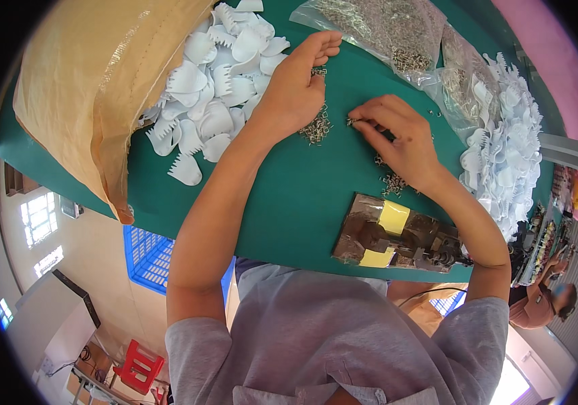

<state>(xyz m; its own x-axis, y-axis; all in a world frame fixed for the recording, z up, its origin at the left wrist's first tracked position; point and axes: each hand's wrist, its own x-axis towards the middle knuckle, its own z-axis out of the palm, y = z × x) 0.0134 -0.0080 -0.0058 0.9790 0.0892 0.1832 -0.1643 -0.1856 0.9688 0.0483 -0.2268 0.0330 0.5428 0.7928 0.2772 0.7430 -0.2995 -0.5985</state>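
Observation:
My left hand (293, 94) is cupped on its side on the green table, thumb apart from the fingers. Small shiny metal pieces (316, 129) lie against its palm and spill out below it. My right hand (400, 138) pinches a small metal piece (351, 121) between thumb and fingertips, a short way right of that pile. Under the right wrist lies another little heap of metal pieces (393, 183). Nearer me, a dark metal fixture (424, 236) with yellow patches sits at the table's front edge, beside my right forearm.
White toothed plastic claw-clip halves (216, 120) are heaped left of my left hand, beside a large brown paper sack (110, 81). More white pieces (505, 155) are piled at the right. Clear bags of metal pieces (397, 30) lie at the back. A blue basket (147, 256) stands below.

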